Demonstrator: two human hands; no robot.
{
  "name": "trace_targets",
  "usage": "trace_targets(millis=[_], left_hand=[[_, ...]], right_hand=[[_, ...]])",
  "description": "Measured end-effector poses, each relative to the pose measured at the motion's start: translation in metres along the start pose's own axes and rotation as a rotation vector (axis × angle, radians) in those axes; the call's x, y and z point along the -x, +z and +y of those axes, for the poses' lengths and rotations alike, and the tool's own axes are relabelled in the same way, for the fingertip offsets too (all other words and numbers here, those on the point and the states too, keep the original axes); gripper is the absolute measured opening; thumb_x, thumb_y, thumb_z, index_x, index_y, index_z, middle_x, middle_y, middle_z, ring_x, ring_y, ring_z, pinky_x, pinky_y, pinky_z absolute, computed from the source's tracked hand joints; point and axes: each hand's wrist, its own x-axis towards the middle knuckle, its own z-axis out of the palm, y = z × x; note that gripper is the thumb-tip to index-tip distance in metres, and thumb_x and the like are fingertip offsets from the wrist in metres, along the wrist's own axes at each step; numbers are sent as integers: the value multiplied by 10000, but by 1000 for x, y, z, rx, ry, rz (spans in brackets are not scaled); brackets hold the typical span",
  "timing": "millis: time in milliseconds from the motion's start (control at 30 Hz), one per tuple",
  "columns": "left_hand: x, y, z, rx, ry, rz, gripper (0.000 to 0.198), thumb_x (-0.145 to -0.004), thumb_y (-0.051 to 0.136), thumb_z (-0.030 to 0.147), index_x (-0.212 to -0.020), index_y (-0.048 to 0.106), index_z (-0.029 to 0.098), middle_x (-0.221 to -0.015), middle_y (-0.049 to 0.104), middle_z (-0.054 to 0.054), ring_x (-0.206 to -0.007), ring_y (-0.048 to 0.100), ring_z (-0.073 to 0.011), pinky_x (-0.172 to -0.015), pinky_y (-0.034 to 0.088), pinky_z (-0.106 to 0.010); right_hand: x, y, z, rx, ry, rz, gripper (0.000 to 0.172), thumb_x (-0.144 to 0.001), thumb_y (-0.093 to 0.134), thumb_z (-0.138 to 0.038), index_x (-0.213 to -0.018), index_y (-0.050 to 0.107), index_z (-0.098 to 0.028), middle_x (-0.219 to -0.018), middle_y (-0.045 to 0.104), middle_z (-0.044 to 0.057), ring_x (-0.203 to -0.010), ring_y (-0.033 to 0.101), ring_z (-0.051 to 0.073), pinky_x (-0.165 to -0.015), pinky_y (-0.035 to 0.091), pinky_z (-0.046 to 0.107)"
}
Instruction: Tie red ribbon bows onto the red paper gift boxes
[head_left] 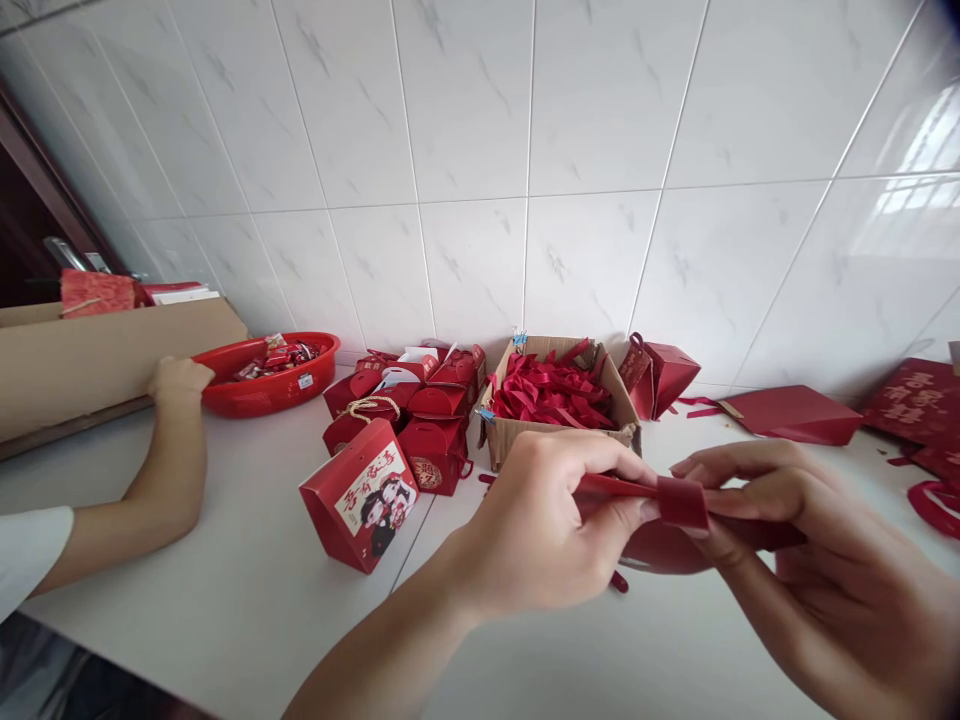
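Both hands are in front of me at the right, pinching the upper edge of a dark red gift box (667,548). My left hand (555,525) has thumb and fingers closed on the edge at its left. My right hand (817,550) pinches its right part, by a red ribbon-like strip (684,503) that crosses the edge. Much of this box is hidden behind my fingers. Just beyond stands an open cardboard box (559,442) filled with red ribbons (551,390). Left of my left hand, a finished-looking red box with a printed couple (364,495) stands upright.
Several red gift boxes (439,440) cluster at the centre. A red basin (259,390) holds wrapped sweets. At the left, another person's hand (180,378) is at a long carton (112,350). More red boxes (799,413) lie at the right along the tiled wall.
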Motion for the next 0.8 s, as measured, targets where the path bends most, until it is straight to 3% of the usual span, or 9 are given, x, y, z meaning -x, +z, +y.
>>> trace_targets(millis=[233, 367, 567, 700, 800], left_hand=[[2, -3, 3, -8, -32, 53, 76, -819, 613, 161, -816, 678, 121, -857, 710, -83, -807, 676, -191, -709, 548, -264], [0, 1, 4, 33, -35, 55, 99, -821, 649, 210, -847, 681, 120, -867, 711, -79, -825, 669, -190, -739, 536, -264], [-1, 8, 2, 81, -17, 24, 108, -872, 594, 222, -906, 638, 129, -933, 695, -72, -900, 655, -168, -826, 517, -252], [2, 3, 5, -1, 9, 23, 216, -813, 652, 235, -992, 565, 150, -1040, 656, -92, -996, 625, -216, -918, 492, -330], [4, 0, 8, 22, 18, 34, 274, -796, 688, 290, -1002, 562, 159, -1051, 657, -84, -971, 631, -202, -895, 506, -314]], right_hand=[[-5, -4, -2, -159, 116, -85, 206, -787, 683, -144, -968, 643, -235, -894, 674, 22, -618, 674, 139, -470, 584, 188], [-8, -7, 12, -131, 133, -49, 232, -747, 736, -168, -952, 686, -266, -816, 719, -10, -651, 700, 155, -516, 602, 165], [-8, -8, 21, -220, 148, -51, 294, -758, 680, -42, -931, 752, -268, -928, 732, 48, -838, 715, 233, -664, 633, 245], [-7, -4, 10, -274, 371, 81, 189, -701, 761, -191, -833, 766, -325, -788, 743, 3, -647, 706, 190, -493, 598, 192], [-5, -1, 3, -311, 507, 114, 137, -640, 798, -287, -753, 761, -356, -703, 726, -30, -503, 647, 145, -384, 535, 159]])
